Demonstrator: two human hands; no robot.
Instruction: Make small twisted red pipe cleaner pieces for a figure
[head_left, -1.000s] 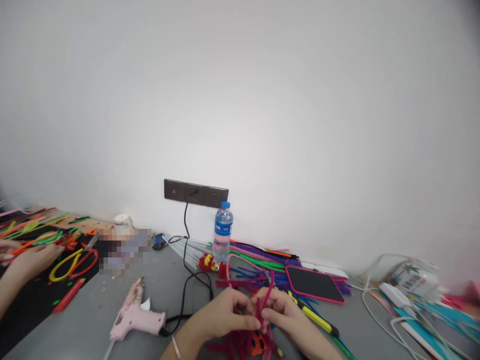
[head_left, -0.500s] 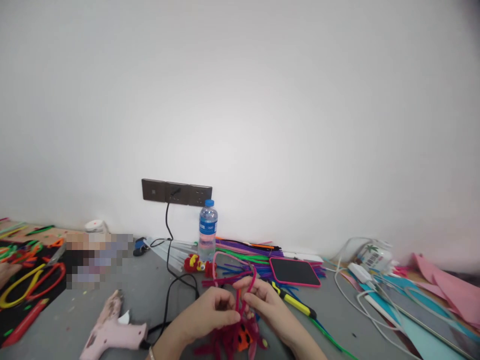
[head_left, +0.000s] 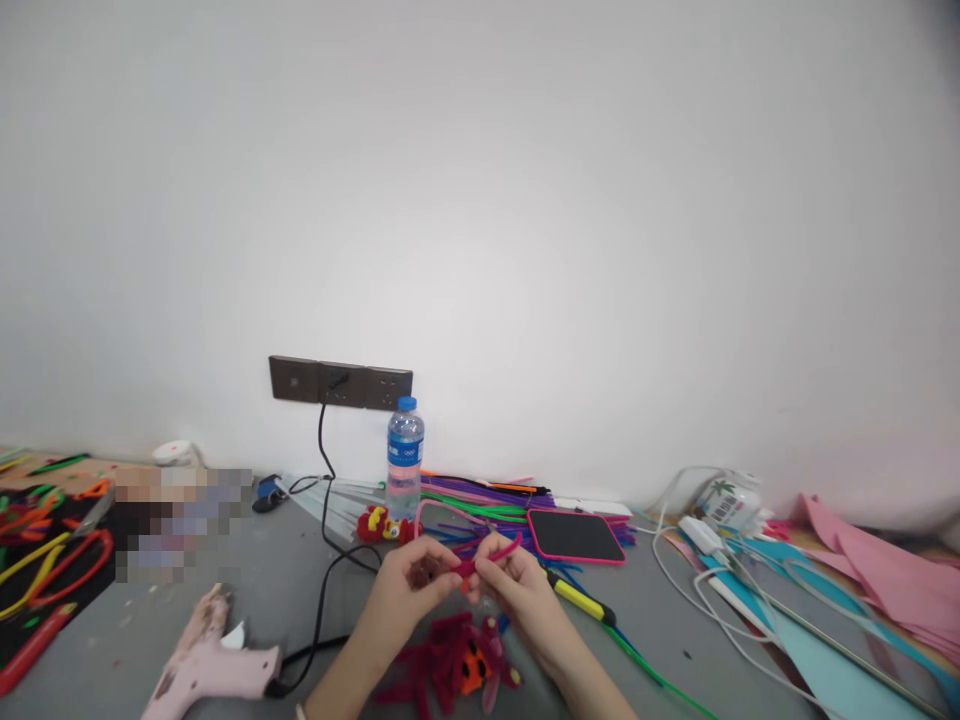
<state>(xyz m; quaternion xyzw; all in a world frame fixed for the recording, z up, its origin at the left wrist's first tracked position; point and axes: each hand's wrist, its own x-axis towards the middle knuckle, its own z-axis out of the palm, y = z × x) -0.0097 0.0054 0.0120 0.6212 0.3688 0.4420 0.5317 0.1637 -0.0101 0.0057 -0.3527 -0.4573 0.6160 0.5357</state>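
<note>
My left hand [head_left: 409, 592] and my right hand [head_left: 511, 588] meet above the grey table [head_left: 660, 630], both pinched on a dark pink pipe cleaner [head_left: 491, 553] that bends up between them. Just below my hands lies a fuzzy red pipe-cleaner figure [head_left: 457, 667] with an orange spotted patch. A loose pile of coloured pipe cleaners [head_left: 480, 500] lies behind my hands by the wall.
A pink glue gun [head_left: 206, 660] lies at the left, its black cord running to the wall socket strip [head_left: 341, 382]. A water bottle [head_left: 405, 458], a small red and yellow figure [head_left: 379, 524], a pink-cased phone [head_left: 575, 535], a yellow cutter [head_left: 579, 598], white cables [head_left: 705, 560] and pink and blue sheets surround me.
My hands have lifted off the red figure, which now lies on the table below them. The view has swung right, so the other person's hands at the left are out of frame.
</note>
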